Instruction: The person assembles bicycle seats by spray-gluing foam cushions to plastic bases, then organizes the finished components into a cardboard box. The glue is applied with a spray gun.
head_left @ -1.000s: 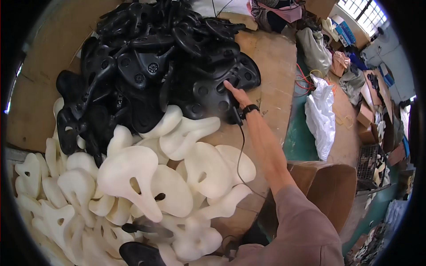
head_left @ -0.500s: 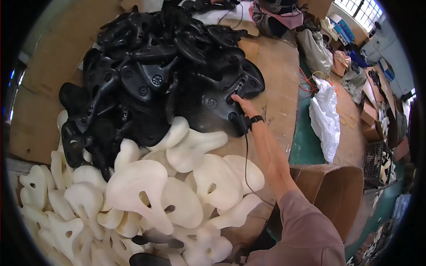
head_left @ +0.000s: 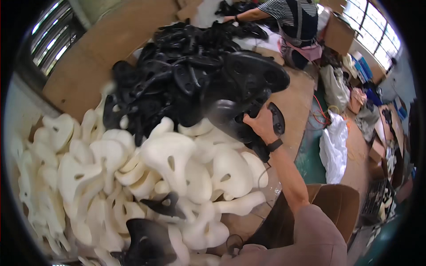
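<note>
My right hand (head_left: pixel 262 124) reaches over the pile, fingers closed round a black moulded plastic shell (head_left: pixel 225 114), its thumb at an opening in it. That shell is smeared by motion, and my fingers are partly hidden behind it. Against it lies another broad black shell (head_left: pixel 255 73); whether the hand has hold of that one too, I cannot tell. A heap of similar glossy shells (head_left: pixel 188 80) spreads beyond to the left. Nearer me are many cream-white padded pieces (head_left: pixel 168 155) with oval holes. My left hand is out of view.
Low in front sits a dark shell (head_left: pixel 148 244) among the cream pieces. An open cardboard box (head_left: pixel 333 204) stands beside my right arm. Cardboard sheeting (head_left: pixel 299 95) lies under the heap, and a white sack (head_left: pixel 333 148) is on the right. A co-worker (head_left: pixel 301 22) handles black parts at the far end.
My right hand has lifted a black shell from the heap and tilted it. The view has swung, so the heap sits farther off and the co-worker shows more fully.
</note>
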Demonstrator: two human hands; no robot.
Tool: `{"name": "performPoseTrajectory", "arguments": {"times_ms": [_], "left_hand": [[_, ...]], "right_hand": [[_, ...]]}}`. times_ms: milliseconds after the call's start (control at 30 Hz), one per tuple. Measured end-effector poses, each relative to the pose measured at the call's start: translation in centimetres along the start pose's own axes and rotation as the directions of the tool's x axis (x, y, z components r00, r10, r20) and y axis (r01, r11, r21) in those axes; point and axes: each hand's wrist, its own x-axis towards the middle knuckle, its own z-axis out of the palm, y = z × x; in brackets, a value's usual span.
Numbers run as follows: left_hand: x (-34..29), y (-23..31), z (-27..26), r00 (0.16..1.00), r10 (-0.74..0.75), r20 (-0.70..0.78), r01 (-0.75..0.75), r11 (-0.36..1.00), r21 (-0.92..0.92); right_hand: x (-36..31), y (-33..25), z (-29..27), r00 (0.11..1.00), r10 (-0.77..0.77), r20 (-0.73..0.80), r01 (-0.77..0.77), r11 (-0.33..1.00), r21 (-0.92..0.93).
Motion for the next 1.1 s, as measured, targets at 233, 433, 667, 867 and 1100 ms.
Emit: {"name": "performPoseTrajectory", "arguments": {"times_ms": [233, 433, 667, 867, 1100], "left_hand": [[-2.4, 0.6, -2.7, 0.955, -0.292, -0.051, 0.275, 0.939, -0.208], [-2.3, 1.2, -5.2, 0.938, -0.283, -0.200, 0.188, 0.901, -0.392], [2.8, -1.2, -4.3, 0.992, 0.042, -0.120, -0.033, 0.997, 0.075], [5.5, -3.7, 0.3, 0.989, 0.142, 0.036, -0.147, 0.961, 0.235], [6.3, -4.9, 3.4, 0.984, 0.165, 0.066, -0.178, 0.884, 0.432]], "right_hand": [[-8.9, -23.4, 1.4, 0.867, -0.336, 0.367, 0.182, 0.900, 0.396], [-24.6, -32.9, 10.0, 0.440, -0.457, 0.773, 0.108, 0.882, 0.459], [-36.4, -36.4, 17.8, 0.115, -0.744, 0.658, 0.784, 0.475, 0.400], [-32.8, -34.9, 15.5, 0.247, -0.805, 0.540, 0.660, 0.547, 0.515], [-19.1, -14.9, 6.7, 0.867, -0.370, 0.335, 0.285, 0.918, 0.276]]}}
